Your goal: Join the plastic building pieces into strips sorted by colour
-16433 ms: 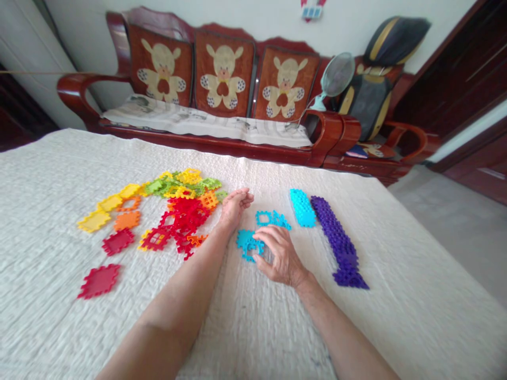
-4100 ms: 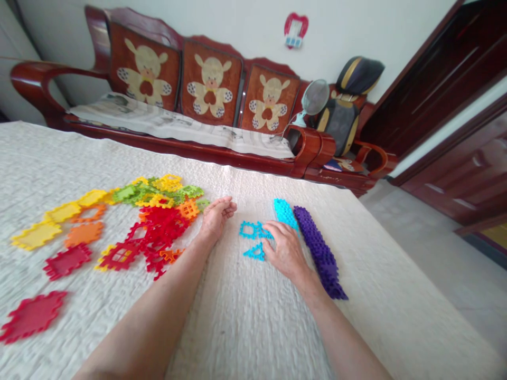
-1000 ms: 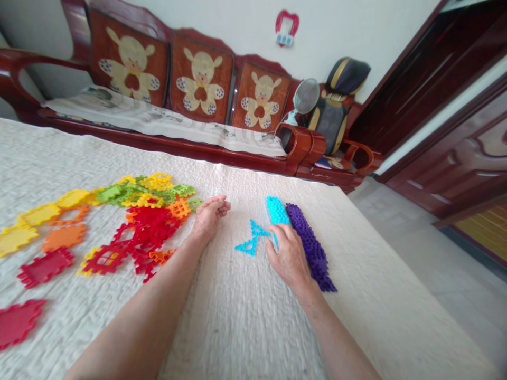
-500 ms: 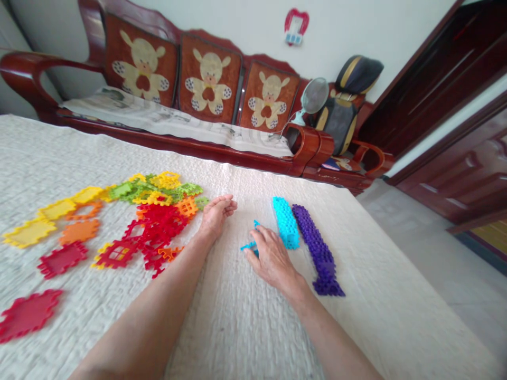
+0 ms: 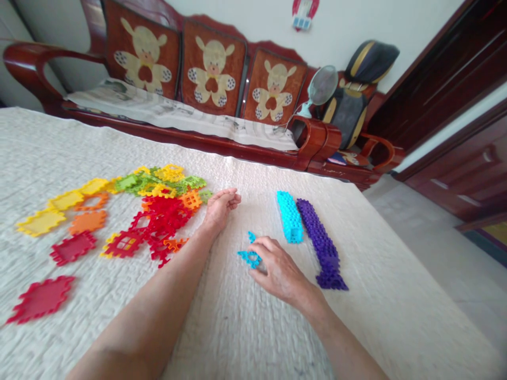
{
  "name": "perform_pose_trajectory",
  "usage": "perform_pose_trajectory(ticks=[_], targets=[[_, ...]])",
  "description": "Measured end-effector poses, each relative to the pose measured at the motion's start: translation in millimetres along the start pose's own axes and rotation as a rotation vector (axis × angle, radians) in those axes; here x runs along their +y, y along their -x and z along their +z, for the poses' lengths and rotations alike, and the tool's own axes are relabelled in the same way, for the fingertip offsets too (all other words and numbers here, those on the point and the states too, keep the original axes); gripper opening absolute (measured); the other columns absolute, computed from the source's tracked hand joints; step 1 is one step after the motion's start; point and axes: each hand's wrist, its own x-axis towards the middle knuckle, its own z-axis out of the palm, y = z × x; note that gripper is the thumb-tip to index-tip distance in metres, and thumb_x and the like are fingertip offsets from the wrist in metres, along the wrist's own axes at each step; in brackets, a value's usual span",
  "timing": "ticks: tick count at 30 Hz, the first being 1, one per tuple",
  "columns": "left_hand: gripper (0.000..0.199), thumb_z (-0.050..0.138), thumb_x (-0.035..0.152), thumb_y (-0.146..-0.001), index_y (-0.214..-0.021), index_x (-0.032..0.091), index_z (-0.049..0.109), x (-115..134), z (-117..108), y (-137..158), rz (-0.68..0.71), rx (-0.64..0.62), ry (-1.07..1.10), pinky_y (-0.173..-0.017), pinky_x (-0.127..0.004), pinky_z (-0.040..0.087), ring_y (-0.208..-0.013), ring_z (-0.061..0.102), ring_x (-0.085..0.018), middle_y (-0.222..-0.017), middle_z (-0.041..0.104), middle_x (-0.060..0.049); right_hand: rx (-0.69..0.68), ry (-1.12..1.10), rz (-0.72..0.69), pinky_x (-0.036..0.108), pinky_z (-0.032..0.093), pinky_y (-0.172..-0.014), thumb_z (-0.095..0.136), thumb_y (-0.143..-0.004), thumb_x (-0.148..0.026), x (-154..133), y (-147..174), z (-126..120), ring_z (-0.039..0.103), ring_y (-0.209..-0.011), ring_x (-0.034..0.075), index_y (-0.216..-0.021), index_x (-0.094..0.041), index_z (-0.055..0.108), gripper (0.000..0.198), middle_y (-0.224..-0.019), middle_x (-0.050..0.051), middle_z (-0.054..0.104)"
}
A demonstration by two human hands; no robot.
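1. While a heap of red, orange, yellow and green toothed plastic tiles [image 5: 168,214] lies well left of the cyan plastic-tile row [image 5: 289,214], the left hand [image 5: 221,208] rests between them, half open, apparently holding nothing.
2. Left of the row's near end, the right hand [image 5: 278,268], also half open, straddles a loose cyan triangular plastic frame [image 5: 245,256]; contact is unclear.
3. That near end, hand-covered a second ago, is now exposed; apparently few cyan pieces remain loose.

Surface [image 5: 222,338]: white, quilted, spread beneath the fingers [image 5: 262,245]
Sofa [image 5: 190,140]: red-brown wood, beyond the fingers, three bear-patterned brown cushions [image 5: 214,63], white seat cloth [image 5: 178,117]
Fan [image 5: 323,85]: pale green, beyond and right of the fingers
Armchair [image 5: 392,156]: red-brown wood, farther right of the fingers
Wall [image 5: 257,21]: white, farthest beyond the fingers
Door [image 5: 471,174]: dark red, well right of the fingers
Floor [image 5: 428,243]: pale, right of the fingers
Light: soft, even
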Motion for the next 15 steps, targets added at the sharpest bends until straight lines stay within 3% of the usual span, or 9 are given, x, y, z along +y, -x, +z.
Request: perform_pose_trajectory(ticks=[6, 11, 15], targets=[[0.027, 0.076, 0.032, -0.063, -0.084, 0.016, 0.069, 0, 0, 0, -0.005, 0.000, 0.016, -0.072, -0.029, 0.048, -0.070, 0.064, -0.016, -0.073, 0.069, -0.004, 0.028, 0.018, -0.059, 0.037, 0.046, -0.100, 0.054, -0.089, -0.013, 1, -1, 2, 0.056, -0.111, 0.020, -0.114, -0.020, 0.061, 0.027, -0.114, 0.007, 0.063], [0.032, 0.077, 0.033, -0.061, -0.086, 0.015, 0.069, 1, 1, 0, -0.013, -0.005, -0.001, -0.068, -0.027, 0.047, -0.068, 0.064, -0.015, -0.072, 0.069, -0.004, 0.147, 0.006, -0.104, 0.032, 0.050, -0.086, 0.039, -0.097, -0.012, 7, -5, 5, 0.061, -0.094, 0.018, -0.104, -0.018, 0.063, 0.026, -0.097, 0.007, 0.066], [0.032, 0.077, 0.033, -0.060, -0.085, 0.014, 0.069, 1, 1, -1, -0.014, 0.001, -0.003, -0.068, -0.027, 0.046, -0.069, 0.064, -0.015, -0.073, 0.069, -0.004, 0.259, 0.014, -0.048, 0.031, 0.049, -0.081, 0.040, -0.097, -0.015, 23, -5, -10, 0.062, -0.091, 0.019, -0.105, -0.017, 0.062, 0.024, -0.094, 0.007, 0.066]])
